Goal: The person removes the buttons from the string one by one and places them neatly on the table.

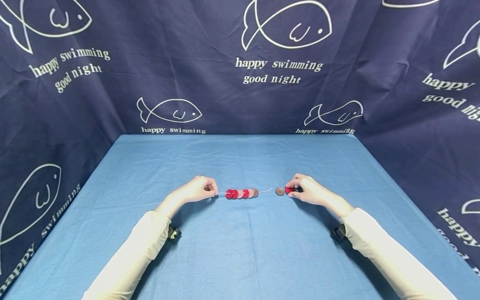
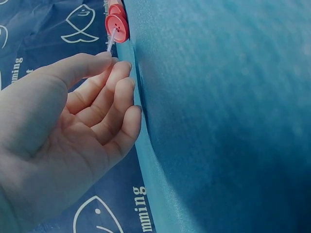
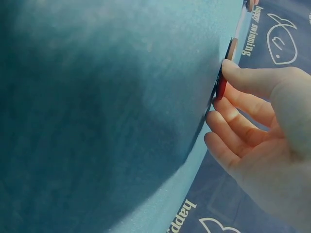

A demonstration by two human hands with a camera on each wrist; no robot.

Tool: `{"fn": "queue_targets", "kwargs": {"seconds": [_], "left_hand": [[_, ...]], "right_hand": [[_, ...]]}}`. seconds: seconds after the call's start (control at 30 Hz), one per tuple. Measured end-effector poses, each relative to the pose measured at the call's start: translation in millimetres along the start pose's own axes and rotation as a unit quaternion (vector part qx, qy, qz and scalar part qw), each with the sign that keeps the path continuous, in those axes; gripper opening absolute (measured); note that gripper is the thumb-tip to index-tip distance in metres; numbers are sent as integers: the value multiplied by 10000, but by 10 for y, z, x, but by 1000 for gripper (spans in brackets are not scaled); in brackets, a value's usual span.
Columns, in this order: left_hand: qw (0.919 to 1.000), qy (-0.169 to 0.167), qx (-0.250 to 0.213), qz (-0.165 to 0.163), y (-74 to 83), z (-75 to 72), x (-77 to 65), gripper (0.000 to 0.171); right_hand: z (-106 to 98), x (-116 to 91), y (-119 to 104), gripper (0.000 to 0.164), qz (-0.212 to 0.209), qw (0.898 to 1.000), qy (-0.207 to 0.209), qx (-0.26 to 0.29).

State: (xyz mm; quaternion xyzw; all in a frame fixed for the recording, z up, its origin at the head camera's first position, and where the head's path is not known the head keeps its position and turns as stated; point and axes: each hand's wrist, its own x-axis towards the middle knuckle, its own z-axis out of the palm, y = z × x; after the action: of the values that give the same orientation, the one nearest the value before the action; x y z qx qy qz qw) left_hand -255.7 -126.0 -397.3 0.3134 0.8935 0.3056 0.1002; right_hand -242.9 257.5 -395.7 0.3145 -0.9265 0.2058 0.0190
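Note:
In the head view, a white string [image 1: 265, 191] runs through a row of red, pink and brown buttons [image 1: 245, 193] on the cloth. My left hand [image 1: 201, 188] pinches the string's left end between thumb and forefinger; the left wrist view shows the string coming out of the holes of a red button [image 2: 116, 28] just past the fingertips. My right hand [image 1: 308, 189] has thumb and fingers at opposite edges of a separate red button [image 1: 288, 190], gripping it low at the cloth. Just left of it lies a loose brown button [image 1: 279, 191], near the string's free right end.
Light blue cloth [image 1: 240, 250] covers the table. Dark blue curtains [image 1: 225, 96] printed with white fish and lettering stand behind and along both sides. A dark wrist device [image 1: 174, 233] sits on the left wrist and another [image 1: 339, 233] on the right.

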Motion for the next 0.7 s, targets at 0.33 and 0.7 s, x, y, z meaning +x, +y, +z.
{"fn": "queue_targets", "kwargs": {"seconds": [0.33, 0.7], "left_hand": [[10000, 4, 39, 52, -19, -11, 14, 6], [10000, -16, -11, -3, 3, -4, -2, 6]], "right_hand": [[-21, 16, -4, 22, 42, 10000, -56, -22], [-1, 1, -7, 24, 57, 9999, -96, -30]]}}
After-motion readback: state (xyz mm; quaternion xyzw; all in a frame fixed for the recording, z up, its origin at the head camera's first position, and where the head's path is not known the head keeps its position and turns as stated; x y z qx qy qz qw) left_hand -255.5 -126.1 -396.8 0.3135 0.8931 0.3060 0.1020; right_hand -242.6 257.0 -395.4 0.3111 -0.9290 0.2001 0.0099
